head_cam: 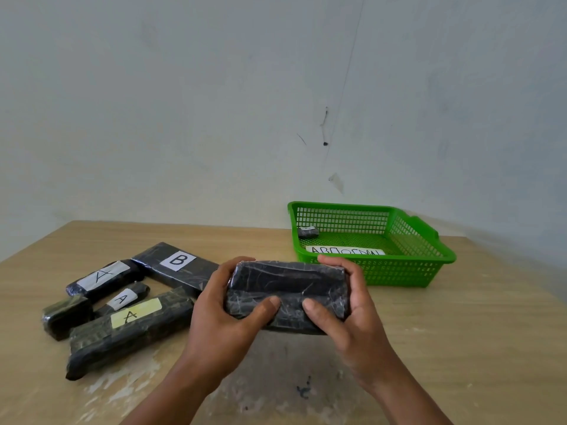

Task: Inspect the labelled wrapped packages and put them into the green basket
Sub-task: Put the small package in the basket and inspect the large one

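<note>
Both my hands hold a black wrapped package [288,280] above the table's middle; no label shows on the side facing me. My left hand [221,314] grips its left end and my right hand [343,311] grips its right end, thumbs pressed on the near face. The green basket [399,273] stands just behind, to the right, with one small wrapped package [307,232] and a white lettered paper [345,250] inside. At the left lie several more wrapped packages: one labelled B [178,265], a long one with a yellow A label [129,329], two with white A labels [101,277] [124,299], and a small unlabelled one [66,315].
The wooden table [460,348] has worn, pale patches and a dark stain near its front edge. A plain wall rises right behind the table and the basket.
</note>
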A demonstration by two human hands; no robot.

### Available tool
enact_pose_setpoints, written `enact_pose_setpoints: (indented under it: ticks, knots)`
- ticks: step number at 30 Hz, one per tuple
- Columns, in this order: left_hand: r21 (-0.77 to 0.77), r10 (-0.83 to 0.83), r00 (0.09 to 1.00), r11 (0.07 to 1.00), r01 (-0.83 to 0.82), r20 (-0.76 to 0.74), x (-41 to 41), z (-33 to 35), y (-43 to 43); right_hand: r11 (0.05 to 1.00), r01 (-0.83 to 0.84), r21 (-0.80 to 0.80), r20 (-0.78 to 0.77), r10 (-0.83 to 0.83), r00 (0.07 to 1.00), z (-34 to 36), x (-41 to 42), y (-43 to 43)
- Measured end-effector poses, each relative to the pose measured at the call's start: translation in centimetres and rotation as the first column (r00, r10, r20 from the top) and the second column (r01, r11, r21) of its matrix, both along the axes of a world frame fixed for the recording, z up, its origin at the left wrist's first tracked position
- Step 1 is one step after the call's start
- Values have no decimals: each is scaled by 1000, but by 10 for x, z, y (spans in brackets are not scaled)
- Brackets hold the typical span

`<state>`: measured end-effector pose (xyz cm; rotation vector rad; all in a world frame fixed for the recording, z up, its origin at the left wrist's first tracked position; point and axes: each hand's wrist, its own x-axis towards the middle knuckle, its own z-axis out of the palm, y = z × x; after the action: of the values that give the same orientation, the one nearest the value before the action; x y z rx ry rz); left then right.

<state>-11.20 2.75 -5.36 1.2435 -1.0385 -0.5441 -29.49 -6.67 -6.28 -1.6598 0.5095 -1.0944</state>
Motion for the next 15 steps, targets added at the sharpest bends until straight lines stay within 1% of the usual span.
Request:
enact_pose_setpoints:
  ticks: [3,6,10,14,15]
  knots:
    - [5,-11,1000,1000,11,-19,0,0,1,999,20,31,29,-21,999,1,2,0]
    - [-7,-42,998,999,41,-56,0,1,1,998,56,-7,54,-55,997,0,2,-2]
    - [-63,-103,981,994,93,-163,-1,6,1,999,35,-33,47,-33,998,-1,1,-2]
    - [-127,-106,986,988,90,-126,2,6,3,986,123,-113,24,-121,992,-1,-1,-6]
    - [-151,-106,987,985,87,-124,2,6,3,987,115,-116,15,-114,993,0,-2,-7]
